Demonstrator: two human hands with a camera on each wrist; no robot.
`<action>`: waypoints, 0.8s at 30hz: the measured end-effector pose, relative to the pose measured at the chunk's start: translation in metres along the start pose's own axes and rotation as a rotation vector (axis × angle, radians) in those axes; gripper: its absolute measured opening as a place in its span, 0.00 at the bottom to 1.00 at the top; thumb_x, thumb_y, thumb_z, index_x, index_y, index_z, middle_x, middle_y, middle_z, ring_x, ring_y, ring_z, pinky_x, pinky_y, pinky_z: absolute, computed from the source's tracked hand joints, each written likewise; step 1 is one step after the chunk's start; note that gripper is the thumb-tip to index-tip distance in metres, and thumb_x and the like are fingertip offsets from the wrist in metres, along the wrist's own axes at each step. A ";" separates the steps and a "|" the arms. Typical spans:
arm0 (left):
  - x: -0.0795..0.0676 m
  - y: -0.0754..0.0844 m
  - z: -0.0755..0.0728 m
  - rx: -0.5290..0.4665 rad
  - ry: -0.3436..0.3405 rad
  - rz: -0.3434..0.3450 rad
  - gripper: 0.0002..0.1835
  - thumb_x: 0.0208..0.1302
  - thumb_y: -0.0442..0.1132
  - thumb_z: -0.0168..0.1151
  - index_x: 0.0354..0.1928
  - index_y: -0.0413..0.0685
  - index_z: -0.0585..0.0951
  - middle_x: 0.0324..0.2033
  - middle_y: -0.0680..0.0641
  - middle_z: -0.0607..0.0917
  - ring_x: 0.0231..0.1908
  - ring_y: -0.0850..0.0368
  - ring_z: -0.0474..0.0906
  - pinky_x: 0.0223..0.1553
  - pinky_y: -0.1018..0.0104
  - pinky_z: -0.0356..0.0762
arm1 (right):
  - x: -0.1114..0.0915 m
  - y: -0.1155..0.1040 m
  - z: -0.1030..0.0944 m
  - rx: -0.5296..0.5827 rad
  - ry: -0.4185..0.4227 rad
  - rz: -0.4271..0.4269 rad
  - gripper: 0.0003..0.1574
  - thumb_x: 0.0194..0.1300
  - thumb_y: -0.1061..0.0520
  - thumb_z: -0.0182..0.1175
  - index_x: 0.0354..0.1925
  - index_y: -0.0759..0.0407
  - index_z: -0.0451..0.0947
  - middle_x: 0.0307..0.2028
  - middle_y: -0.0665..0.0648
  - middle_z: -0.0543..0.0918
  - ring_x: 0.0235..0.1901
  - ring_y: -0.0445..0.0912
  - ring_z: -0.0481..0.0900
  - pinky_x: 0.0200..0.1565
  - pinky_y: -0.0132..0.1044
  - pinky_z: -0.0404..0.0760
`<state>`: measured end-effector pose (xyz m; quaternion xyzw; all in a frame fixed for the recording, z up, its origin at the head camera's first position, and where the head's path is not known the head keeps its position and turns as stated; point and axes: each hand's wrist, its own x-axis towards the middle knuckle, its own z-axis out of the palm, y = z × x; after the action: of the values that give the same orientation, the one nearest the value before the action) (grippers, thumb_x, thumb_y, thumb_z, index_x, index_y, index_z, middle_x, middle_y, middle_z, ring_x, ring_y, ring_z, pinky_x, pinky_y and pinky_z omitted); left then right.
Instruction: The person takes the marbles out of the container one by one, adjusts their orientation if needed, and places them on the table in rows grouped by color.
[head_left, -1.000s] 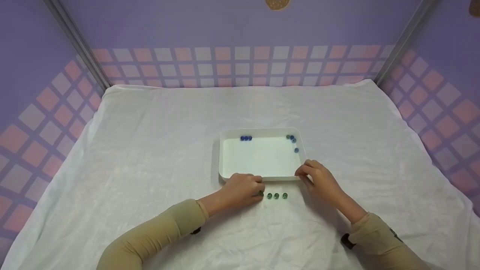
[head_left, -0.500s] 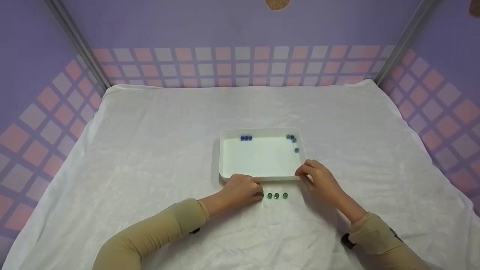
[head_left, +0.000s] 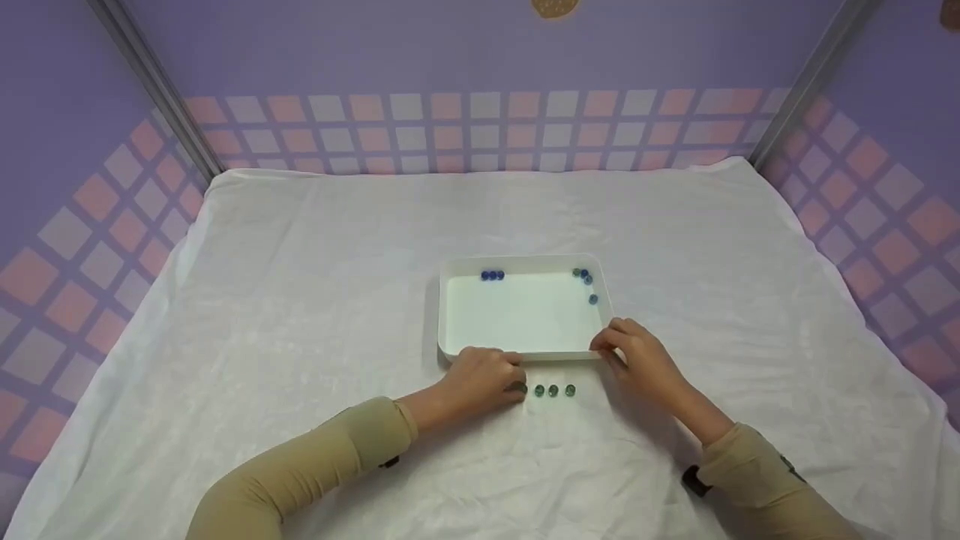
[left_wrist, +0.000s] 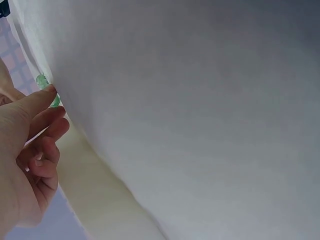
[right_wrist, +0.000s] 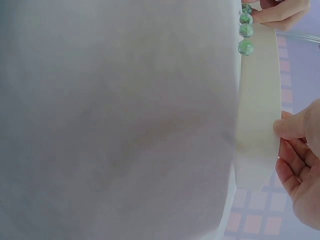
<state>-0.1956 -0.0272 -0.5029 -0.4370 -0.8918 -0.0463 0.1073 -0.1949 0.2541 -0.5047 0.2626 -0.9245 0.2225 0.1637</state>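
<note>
In the head view, my left hand (head_left: 480, 382) is at the front side of a shallow white tray (head_left: 517, 322). Its thumb and index finger pinch a green glass marble (left_wrist: 56, 102), partly hidden by the fingers, at the left end of a row on the cloth. Three more green marbles (head_left: 553, 391) continue that row to the right, along the tray's front wall. My right hand (head_left: 637, 360) grips the tray rim near its front right corner, thumb outside and fingers over the edge, as the right wrist view (right_wrist: 305, 160) shows.
Inside the tray, three dark blue marbles (head_left: 493, 276) line the back wall. Several blue and green marbles (head_left: 584, 274) gather by its back right corner. A wrinkled white cloth (head_left: 315, 300) covers the table, with purple checked panels (head_left: 480, 52) standing around it.
The left hand's fingers have shifted slightly around the green marble. The right hand, the tray and the other marbles stay in place.
</note>
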 end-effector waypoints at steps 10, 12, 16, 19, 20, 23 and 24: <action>0.000 0.000 -0.002 -0.029 -0.048 -0.024 0.08 0.58 0.53 0.70 0.32 0.60 0.87 0.32 0.60 0.88 0.26 0.61 0.83 0.24 0.65 0.77 | 0.000 0.000 0.000 0.004 0.003 -0.013 0.09 0.60 0.68 0.66 0.33 0.54 0.84 0.31 0.51 0.79 0.35 0.44 0.77 0.39 0.37 0.80; 0.000 0.000 -0.004 -0.025 -0.062 -0.029 0.09 0.57 0.54 0.70 0.33 0.60 0.87 0.33 0.59 0.88 0.26 0.62 0.83 0.24 0.65 0.76 | 0.000 0.000 0.000 0.006 0.007 -0.018 0.09 0.60 0.69 0.66 0.33 0.54 0.84 0.31 0.51 0.79 0.35 0.44 0.77 0.39 0.37 0.80; 0.000 -0.002 -0.011 -0.025 -0.098 -0.045 0.14 0.53 0.55 0.71 0.40 0.60 0.88 0.36 0.58 0.89 0.26 0.62 0.83 0.23 0.65 0.76 | 0.000 0.001 0.001 0.004 0.011 -0.022 0.09 0.59 0.69 0.67 0.33 0.55 0.84 0.31 0.52 0.79 0.35 0.44 0.77 0.39 0.37 0.80; 0.000 -0.003 -0.018 -0.026 -0.132 -0.055 0.20 0.52 0.58 0.72 0.46 0.61 0.88 0.36 0.57 0.89 0.24 0.63 0.80 0.22 0.65 0.75 | 0.000 0.001 0.001 0.002 0.009 -0.017 0.09 0.60 0.68 0.66 0.33 0.55 0.84 0.32 0.52 0.79 0.36 0.44 0.77 0.39 0.37 0.81; 0.000 -0.004 -0.019 -0.026 -0.143 -0.055 0.22 0.52 0.59 0.72 0.48 0.61 0.87 0.36 0.56 0.89 0.24 0.63 0.79 0.22 0.66 0.74 | 0.000 0.001 0.001 0.002 0.006 -0.014 0.08 0.60 0.68 0.66 0.33 0.55 0.84 0.32 0.52 0.79 0.36 0.45 0.77 0.39 0.37 0.81; 0.000 -0.006 -0.024 -0.038 -0.155 -0.053 0.24 0.51 0.62 0.72 0.49 0.61 0.87 0.34 0.56 0.88 0.23 0.64 0.78 0.21 0.67 0.73 | 0.000 0.001 0.001 -0.001 0.002 -0.010 0.08 0.61 0.67 0.66 0.33 0.55 0.83 0.32 0.52 0.79 0.36 0.45 0.78 0.39 0.37 0.81; 0.000 -0.006 -0.025 -0.049 -0.152 -0.054 0.24 0.51 0.62 0.72 0.49 0.61 0.87 0.34 0.56 0.88 0.23 0.64 0.78 0.22 0.67 0.73 | 0.000 0.001 0.001 -0.001 0.001 -0.010 0.08 0.61 0.67 0.66 0.33 0.55 0.83 0.32 0.52 0.79 0.35 0.45 0.77 0.39 0.37 0.81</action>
<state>-0.1968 -0.0353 -0.4785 -0.4177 -0.9074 -0.0377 0.0272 -0.1955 0.2543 -0.5058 0.2672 -0.9231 0.2215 0.1653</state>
